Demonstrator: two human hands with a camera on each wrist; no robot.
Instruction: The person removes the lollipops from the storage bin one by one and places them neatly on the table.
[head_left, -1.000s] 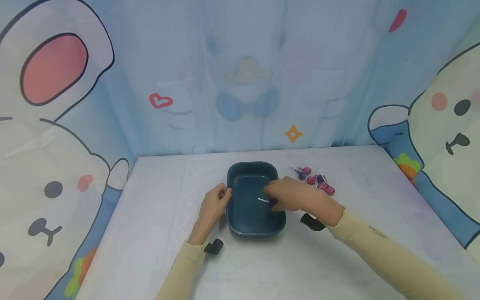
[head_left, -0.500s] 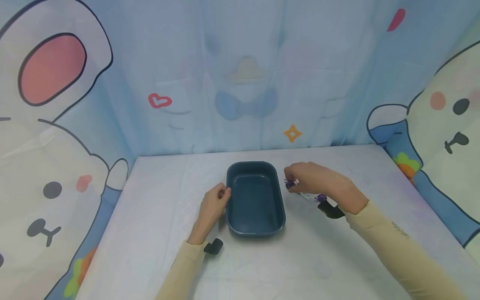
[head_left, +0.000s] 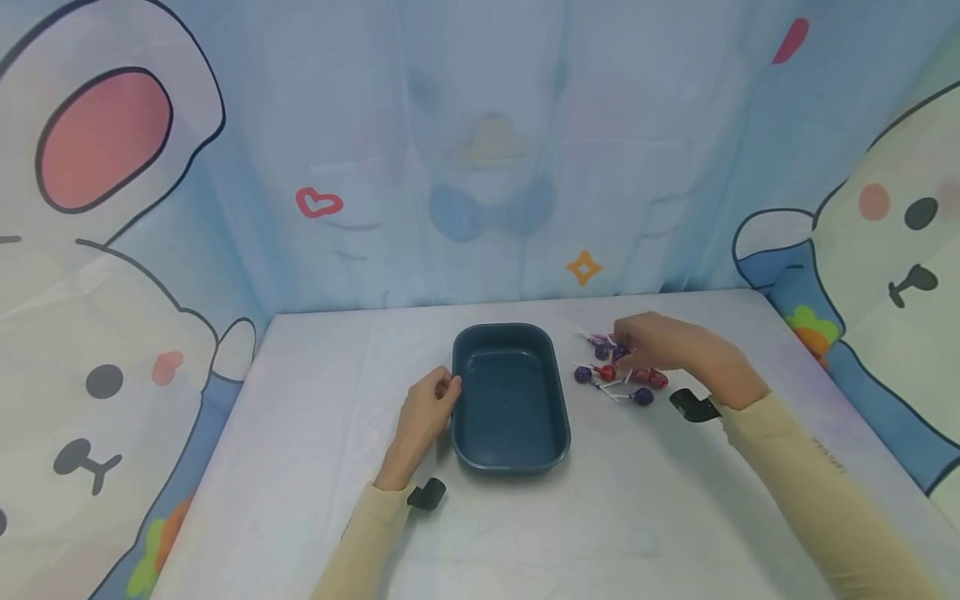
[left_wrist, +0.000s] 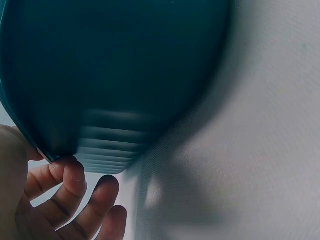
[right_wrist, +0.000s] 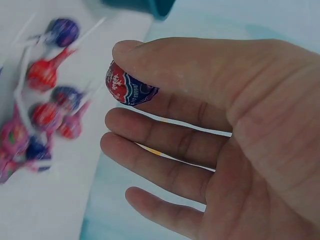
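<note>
A dark teal rectangular dish (head_left: pixel 512 408) stands on the white-covered table. My left hand (head_left: pixel 429 408) pinches its left rim between thumb and fingers; in the left wrist view the fingertips (left_wrist: pixel 75 175) curl against the dish's ridged end. To the dish's right, my right hand (head_left: pixel 678 350) is over a loose group of wrapped lollipops (head_left: pixel 606 372). The right wrist view shows a red and purple lollipop (right_wrist: pixel 122 87) pinched by the thumb, its stick hidden, the other fingers loosely extended. Purple lollipops (head_left: pixel 642 397) lie at the group's near side.
The table (head_left: pixel 480 550) has a pale cloth cover. A printed blue curtain (head_left: pixel 487 150) hangs behind its back edge. Dark wrist cameras (head_left: pixel 427 494) jut out beside both sleeves.
My right hand has left the dish with a purple-headed lollipop, which now lies beside the group, and has moved right over the pile. My left hand stays at the rim.
</note>
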